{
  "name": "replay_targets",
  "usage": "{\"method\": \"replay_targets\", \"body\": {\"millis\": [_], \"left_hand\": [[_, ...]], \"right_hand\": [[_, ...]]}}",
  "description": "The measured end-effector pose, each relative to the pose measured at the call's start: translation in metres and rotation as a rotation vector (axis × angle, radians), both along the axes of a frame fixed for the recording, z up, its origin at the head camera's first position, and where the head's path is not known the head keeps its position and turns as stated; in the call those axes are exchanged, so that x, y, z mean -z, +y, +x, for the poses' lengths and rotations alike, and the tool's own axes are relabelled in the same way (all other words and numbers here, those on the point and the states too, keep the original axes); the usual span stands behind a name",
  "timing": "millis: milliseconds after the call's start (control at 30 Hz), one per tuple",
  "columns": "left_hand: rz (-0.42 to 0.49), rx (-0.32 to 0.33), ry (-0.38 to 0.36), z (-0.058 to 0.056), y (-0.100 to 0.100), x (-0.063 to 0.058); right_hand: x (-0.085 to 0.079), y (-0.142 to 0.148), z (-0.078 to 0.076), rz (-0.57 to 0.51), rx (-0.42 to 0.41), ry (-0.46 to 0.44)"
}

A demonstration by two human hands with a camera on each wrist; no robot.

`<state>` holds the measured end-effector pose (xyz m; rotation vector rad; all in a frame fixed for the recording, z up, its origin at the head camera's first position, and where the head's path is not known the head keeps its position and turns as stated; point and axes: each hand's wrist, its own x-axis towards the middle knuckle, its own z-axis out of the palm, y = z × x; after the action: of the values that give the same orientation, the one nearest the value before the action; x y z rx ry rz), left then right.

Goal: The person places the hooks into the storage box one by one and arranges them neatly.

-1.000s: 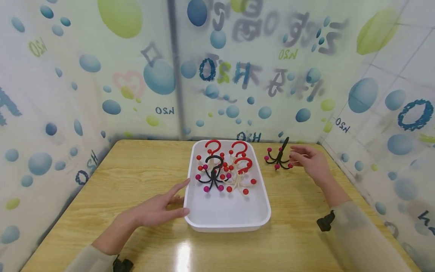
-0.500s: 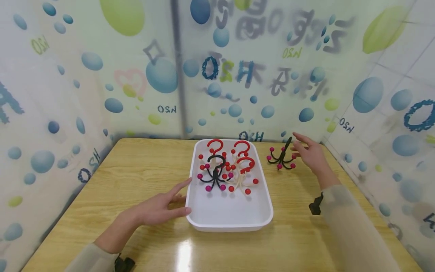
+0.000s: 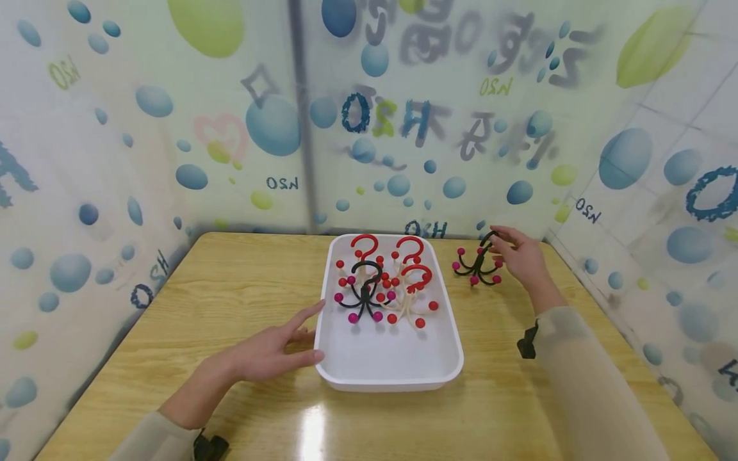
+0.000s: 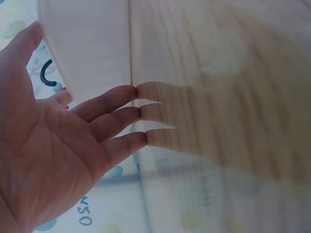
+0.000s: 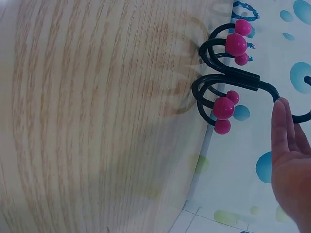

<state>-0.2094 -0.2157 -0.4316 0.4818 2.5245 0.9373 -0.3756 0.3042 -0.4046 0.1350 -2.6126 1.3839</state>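
Observation:
A black multi-arm hook [image 3: 478,264] with pink ball tips stands on the table right of the white tray [image 3: 392,365]. My right hand [image 3: 526,261] is at its curved top; in the right wrist view straight fingers [image 5: 280,128] touch the bend above the stem [image 5: 243,79]. My left hand [image 3: 265,354] rests against the tray's left side, thumb and index fingertip at the rim, the other fingers extended below it. Inside the tray stand another black hook [image 3: 365,296] with pink balls and three cream hooks with red curved tops, one cream hook [image 3: 407,304] at the front right.
The tray stands on a wooden table [image 3: 230,282]. Close behind the table is a patterned wall [image 3: 230,192] with bubbles and lettering, and similar walls flank both sides. Dark wrist straps [image 3: 527,344] sit on both sleeves.
My right hand has moved from beside the black hook's lower arms up to its top. The curved top, seen edge-on before, has turned and now shows its bend. My left hand stays at the tray.

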Motion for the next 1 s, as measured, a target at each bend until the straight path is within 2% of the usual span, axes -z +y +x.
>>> {"method": "replay_targets", "body": {"millis": [300, 533, 733, 1000], "left_hand": [[0.005, 0.004, -0.001, 0.000, 0.000, 0.000], [-0.004, 0.002, 0.011, 0.000, 0.000, 0.001], [-0.005, -0.005, -0.001, 0.000, 0.001, 0.000], [-0.004, -0.006, 0.002, 0.000, 0.000, 0.001]], "right_hand": [[0.000, 0.004, 0.003, -0.020, 0.063, -0.003], [0.000, 0.006, 0.009, -0.017, 0.068, 0.028], [-0.006, 0.007, 0.024, -0.034, 0.074, 0.064], [-0.017, 0.011, 0.049, -0.070, 0.012, 0.118]]}}
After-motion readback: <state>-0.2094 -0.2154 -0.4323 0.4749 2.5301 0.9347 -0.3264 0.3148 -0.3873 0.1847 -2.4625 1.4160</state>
